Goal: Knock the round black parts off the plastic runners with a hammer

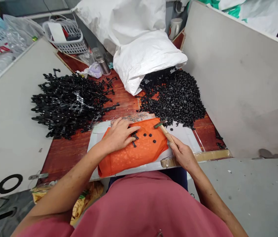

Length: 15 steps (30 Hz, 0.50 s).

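An orange cloth [126,158] is spread on the bench in front of me. My left hand [120,135] rests on it, thumb and forefinger closed around a small black plastic part [134,144], much of which the fingers hide. My right hand [182,153] grips the light wooden handle of a small hammer [166,131]. Its dark, greenish head is over the cloth's upper right edge. Between the two hands, several round black caps [150,135] lie loose on the orange cloth.
Long black plastic parts [67,102] form a heap on the left. Small black pieces [178,98] spill from a white sack [149,56] at the back right. Pale panels [242,75] flank the bench. Behind are a grey basket [72,46], a flask [102,62] and a mug [175,28].
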{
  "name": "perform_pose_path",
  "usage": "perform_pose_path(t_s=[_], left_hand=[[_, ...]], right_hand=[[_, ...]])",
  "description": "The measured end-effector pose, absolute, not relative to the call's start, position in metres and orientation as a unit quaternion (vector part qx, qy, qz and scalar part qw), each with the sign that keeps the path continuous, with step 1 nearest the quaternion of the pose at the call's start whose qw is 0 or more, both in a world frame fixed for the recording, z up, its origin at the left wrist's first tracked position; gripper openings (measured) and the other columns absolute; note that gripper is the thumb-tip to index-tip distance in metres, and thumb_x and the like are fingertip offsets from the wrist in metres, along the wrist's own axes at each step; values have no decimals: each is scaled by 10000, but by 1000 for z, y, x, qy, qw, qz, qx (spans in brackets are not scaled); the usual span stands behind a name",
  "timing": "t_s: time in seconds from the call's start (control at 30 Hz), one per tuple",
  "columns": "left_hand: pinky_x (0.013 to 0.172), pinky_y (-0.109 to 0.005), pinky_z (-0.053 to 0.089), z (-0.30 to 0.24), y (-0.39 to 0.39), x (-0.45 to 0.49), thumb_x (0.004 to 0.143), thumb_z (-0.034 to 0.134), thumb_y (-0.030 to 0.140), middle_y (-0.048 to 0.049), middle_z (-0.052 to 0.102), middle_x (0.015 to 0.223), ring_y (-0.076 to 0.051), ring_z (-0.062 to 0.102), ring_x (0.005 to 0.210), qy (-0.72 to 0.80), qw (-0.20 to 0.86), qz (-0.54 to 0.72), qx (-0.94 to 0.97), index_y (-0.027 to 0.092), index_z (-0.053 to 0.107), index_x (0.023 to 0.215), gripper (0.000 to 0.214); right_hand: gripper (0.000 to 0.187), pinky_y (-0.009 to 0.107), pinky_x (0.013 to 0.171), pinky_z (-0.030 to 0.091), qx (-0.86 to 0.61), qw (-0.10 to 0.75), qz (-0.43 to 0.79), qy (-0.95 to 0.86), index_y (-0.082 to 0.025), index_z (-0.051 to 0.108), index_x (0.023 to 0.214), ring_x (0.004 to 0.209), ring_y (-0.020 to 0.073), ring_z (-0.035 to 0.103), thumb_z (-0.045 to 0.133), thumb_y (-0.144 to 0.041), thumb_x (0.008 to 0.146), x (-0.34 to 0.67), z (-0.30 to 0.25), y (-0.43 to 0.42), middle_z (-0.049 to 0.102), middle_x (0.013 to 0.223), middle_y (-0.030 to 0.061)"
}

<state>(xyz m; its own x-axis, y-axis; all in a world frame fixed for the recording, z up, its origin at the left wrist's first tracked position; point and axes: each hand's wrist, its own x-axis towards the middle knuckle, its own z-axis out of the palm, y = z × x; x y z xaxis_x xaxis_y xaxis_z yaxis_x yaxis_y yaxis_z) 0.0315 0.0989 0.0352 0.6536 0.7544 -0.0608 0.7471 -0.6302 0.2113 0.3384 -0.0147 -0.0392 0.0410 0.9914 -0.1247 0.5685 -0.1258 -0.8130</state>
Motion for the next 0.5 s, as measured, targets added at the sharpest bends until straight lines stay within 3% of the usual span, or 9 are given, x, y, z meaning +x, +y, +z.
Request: perform_pose_path(t_s=[0.07, 0.2, 0.3, 0.5], left_hand=[[1223, -564, 208, 24, 103, 33, 905, 697, 441, -111, 640, 1249, -316, 538, 1241, 370, 113, 7, 922, 307, 685, 1306, 423], [1084, -489, 364, 12, 99, 35, 919, 671, 470, -97, 653, 1051, -291, 581, 1080, 409, 125, -13, 904, 244, 715, 1154, 329], [978, -423, 411, 14, 93, 35, 940, 627, 447, -87, 660, 1036, -266, 600, 1008, 465, 159, 34, 870, 226, 689, 1140, 304], [789, -302, 428, 15, 93, 52, 982, 464, 384, -27, 681, 939, -192, 611, 868, 484, 344, 139, 793, 209, 614, 953, 232]], right_hand=[[521, 374, 830, 596, -669, 290, 361, -581, -336, 531, 1538, 1067, 270, 736, 434, -435, 1036, 338, -38, -15, 783, 1177, 30], [532, 327, 630, 563, -673, 296, 357, -576, -321, 553, 1526, 802, 246, 733, 426, -452, 1026, 338, -37, -16, 780, 899, 20], [533, 314, 597, 541, -672, 299, 356, -576, -319, 563, 1518, 754, 240, 717, 419, -459, 1024, 338, -38, -16, 763, 849, 17], [522, 303, 600, 525, -673, 292, 354, -580, -329, 582, 1501, 723, 230, 702, 424, -466, 1022, 338, -37, -16, 756, 833, 9]])
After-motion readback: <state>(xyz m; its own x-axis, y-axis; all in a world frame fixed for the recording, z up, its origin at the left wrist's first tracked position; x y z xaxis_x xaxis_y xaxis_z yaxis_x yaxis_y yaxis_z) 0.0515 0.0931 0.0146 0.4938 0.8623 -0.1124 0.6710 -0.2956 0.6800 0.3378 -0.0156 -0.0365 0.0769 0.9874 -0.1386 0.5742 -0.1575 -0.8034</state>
